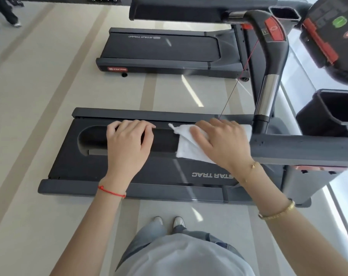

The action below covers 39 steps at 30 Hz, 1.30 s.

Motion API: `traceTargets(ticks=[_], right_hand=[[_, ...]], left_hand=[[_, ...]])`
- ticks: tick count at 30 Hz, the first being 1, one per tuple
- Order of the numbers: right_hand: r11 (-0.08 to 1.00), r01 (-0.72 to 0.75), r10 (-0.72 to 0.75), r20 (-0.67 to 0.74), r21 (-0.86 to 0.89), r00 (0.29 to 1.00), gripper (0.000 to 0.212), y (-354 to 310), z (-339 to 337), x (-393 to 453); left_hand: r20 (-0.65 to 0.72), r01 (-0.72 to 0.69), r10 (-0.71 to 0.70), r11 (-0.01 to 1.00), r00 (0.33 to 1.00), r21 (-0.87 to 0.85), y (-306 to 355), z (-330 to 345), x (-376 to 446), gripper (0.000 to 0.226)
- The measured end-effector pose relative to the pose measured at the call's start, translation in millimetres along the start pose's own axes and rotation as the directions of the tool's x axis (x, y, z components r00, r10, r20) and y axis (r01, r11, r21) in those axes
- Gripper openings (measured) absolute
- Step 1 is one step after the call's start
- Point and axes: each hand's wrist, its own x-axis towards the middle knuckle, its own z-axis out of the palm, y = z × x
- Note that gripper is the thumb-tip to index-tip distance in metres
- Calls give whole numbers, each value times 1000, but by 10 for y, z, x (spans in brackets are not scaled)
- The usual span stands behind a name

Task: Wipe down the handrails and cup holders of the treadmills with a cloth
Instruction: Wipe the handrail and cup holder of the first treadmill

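Observation:
The near treadmill's dark handrail [300, 149] runs left to right across the middle of the view, above the belt [169, 172]. My left hand [129, 142] is curled over the rail close to its free left end. A white cloth [186, 149] is draped over the rail just to the right of that hand. My right hand [221, 142] lies on the cloth with fingers spread, pressing it onto the rail. A black cup holder [332, 112] sits at the right by the console, and a smaller one [284, 13] is near the top.
A second treadmill [165, 50] stands parallel farther back. The curved front bar [268, 56] with a red stop button and a thin safety cord rises right of my right hand. The console [332, 36] fills the upper right. Another person's legs [5, 14] stand far left.

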Motion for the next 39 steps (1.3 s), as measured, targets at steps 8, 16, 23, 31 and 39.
traceTargets(ticks=[8, 16, 23, 31, 39], right_hand=[[975, 221, -219, -57, 26, 974, 46, 45, 51, -208], [996, 89, -89, -34, 6, 995, 36, -185, 30, 49], [983, 184, -184, -82, -5, 980, 45, 7, 47, -228], [997, 78, -77, 24, -21, 997, 44, -343, 13, 69], [999, 46, -47, -129, -10, 991, 41, 155, 34, -222]], left_hand=[[-18, -28, 29, 999, 999, 23, -20, 13, -9, 33], [-13, -41, 42, 998, 999, 43, -23, 12, -12, 34], [2, -65, 65, 998, 998, 8, -54, -3, -10, 34], [-13, -57, 58, 996, 998, 64, -40, 25, -11, 33], [-27, -53, 54, 998, 998, 31, -49, 27, -12, 33]])
